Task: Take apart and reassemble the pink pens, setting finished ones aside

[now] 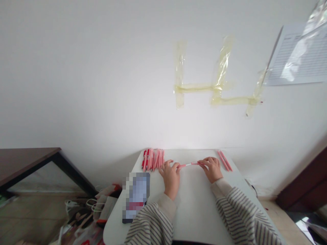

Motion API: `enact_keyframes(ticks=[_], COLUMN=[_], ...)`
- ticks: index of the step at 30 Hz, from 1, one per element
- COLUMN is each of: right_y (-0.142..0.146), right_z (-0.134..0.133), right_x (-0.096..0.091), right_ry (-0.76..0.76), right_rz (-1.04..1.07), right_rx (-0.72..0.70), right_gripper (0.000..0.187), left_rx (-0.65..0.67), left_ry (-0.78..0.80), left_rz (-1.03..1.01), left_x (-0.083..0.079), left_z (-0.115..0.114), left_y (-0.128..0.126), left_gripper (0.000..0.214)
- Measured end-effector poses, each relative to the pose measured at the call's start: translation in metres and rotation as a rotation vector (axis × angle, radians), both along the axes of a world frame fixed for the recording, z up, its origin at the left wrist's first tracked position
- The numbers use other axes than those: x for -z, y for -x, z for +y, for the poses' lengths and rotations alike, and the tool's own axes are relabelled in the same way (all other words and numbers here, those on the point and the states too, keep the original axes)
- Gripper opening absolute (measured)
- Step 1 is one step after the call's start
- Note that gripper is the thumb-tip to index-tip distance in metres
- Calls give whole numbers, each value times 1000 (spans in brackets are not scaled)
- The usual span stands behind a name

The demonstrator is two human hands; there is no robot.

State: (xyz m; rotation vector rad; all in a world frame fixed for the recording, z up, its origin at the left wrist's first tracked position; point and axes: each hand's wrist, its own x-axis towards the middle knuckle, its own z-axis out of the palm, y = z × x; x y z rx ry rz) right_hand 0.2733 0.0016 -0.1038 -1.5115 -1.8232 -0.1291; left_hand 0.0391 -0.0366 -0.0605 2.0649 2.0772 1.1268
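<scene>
My left hand (170, 176) and my right hand (212, 168) rest on a white table (194, 207), each pinching one end of a pink pen (190, 164) held level between them. The pen shows a thin white middle section between two pink ends. A row of several pink and red pens (152, 159) lies just left of my left hand, near the table's far edge. Two more pink pens (224, 160) lie to the right of my right hand.
A phone (136, 196) lies on the table's left side by my left sleeve. A dark desk (28, 163) stands at the left, with bags and clutter (97, 207) on the floor. Tape strips (217, 85) and a paper sheet (298, 58) hang on the white wall.
</scene>
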Motion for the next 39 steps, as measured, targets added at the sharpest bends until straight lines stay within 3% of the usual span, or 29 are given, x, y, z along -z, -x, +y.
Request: enact_keyframes(ticks=[18, 39], right_y=[4, 6], right_z=[-2, 0], right_x=[-1, 1], right_ry=[2, 49], right_rz=[-63, -33], right_rx=[-121, -159], right_gripper=[20, 22], left_rx=[96, 128], left_ry=[-18, -42], left_rz=[1, -7], left_x=[5, 6], left_z=[2, 1], left_y=[-2, -3], left_gripper=[11, 10])
